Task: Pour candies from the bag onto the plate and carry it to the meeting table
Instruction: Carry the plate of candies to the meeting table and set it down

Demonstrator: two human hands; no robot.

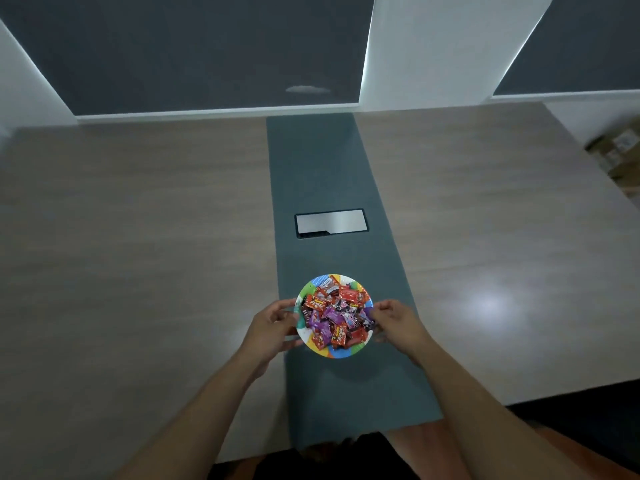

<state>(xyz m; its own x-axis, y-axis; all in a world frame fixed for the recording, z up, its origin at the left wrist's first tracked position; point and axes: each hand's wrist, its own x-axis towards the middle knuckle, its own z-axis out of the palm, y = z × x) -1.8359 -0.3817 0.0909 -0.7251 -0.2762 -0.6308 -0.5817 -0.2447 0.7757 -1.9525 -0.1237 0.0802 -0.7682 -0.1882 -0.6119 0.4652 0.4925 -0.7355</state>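
Note:
A round paper plate with a multicoloured rim (341,353) sits over the dark centre strip (322,174) of the wooden meeting table (138,237). Several wrapped candies (334,315) in red, orange and purple are heaped on it. My left hand (273,323) grips the plate's left edge with curled fingers. On the opposite edge my right hand (394,318) pinches the rim. Whether the plate rests on the table or hovers just above it cannot be told. No candy bag is in view.
A rectangular cable hatch with a pale lid (330,221) is set into the dark strip beyond the plate. Cardboard boxes (620,157) lie off the table's far right corner. Dark blinds (194,50) cover the windows behind. The near table edge runs below my forearms.

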